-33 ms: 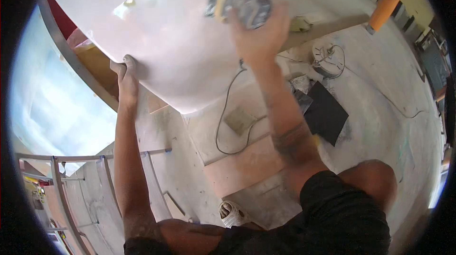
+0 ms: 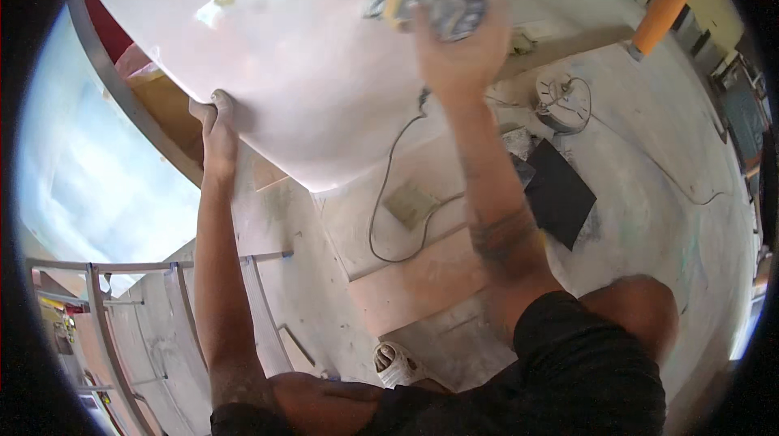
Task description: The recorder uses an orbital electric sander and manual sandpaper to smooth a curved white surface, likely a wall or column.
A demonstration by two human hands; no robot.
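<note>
My right hand (image 2: 466,54) is wrapped round an electric sander (image 2: 442,2), grey and black with an orange-yellow band and blurred by motion. The sander rests against a large pale panel (image 2: 308,54) with a smooth, curved surface. A thin power cord (image 2: 388,168) trails from below my right hand to the floor. My left hand (image 2: 215,119) grips the panel's lower left edge, thumb on the pale face and the other fingers mostly hidden behind it. A small chipped or shiny patch (image 2: 215,7) shows on the panel's upper left.
A black sheet (image 2: 560,192) and a round reel-like device with a cable (image 2: 562,101) lie on the dusty floor at right. An orange post (image 2: 665,2) stands at the upper right. To the lower left is a metal rack (image 2: 101,314). A square pad (image 2: 411,205) lies beside the cord.
My right hand and the sander have shifted slightly to the right across the panel, drawing the cord's upper end along. My left hand keeps its place on the edge.
</note>
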